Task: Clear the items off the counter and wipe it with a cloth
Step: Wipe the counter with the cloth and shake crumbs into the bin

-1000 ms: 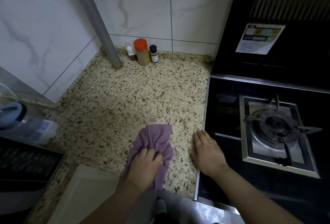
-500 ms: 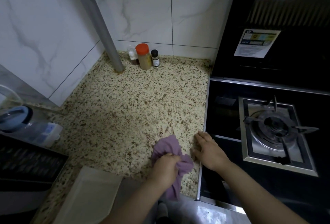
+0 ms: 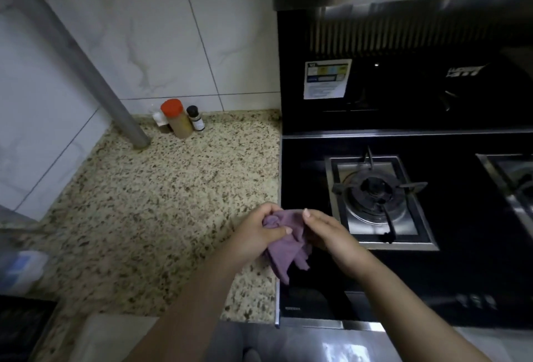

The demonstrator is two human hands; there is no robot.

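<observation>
A purple cloth (image 3: 284,249) hangs bunched between both my hands, lifted above the seam where the speckled granite counter (image 3: 161,206) meets the black hob. My left hand (image 3: 258,235) grips the cloth's upper left part, thumb across it. My right hand (image 3: 326,232) holds its right side, with the fingers partly hidden behind the fabric. At the counter's back stand an orange-capped spice jar (image 3: 177,119), a small dark-capped bottle (image 3: 196,118) and a small white bottle (image 3: 159,119).
A grey metal pole (image 3: 86,73) slants down onto the counter's back left. The black gas hob with its burner (image 3: 375,191) lies to the right, below a range hood. A blue-and-white container (image 3: 21,269) sits at the left edge, a pale board (image 3: 115,338) at the front.
My left hand lifted the cloth off the counter and carried it right toward the hob. My right hand left the counter edge and took hold of the cloth. The view swung right.
</observation>
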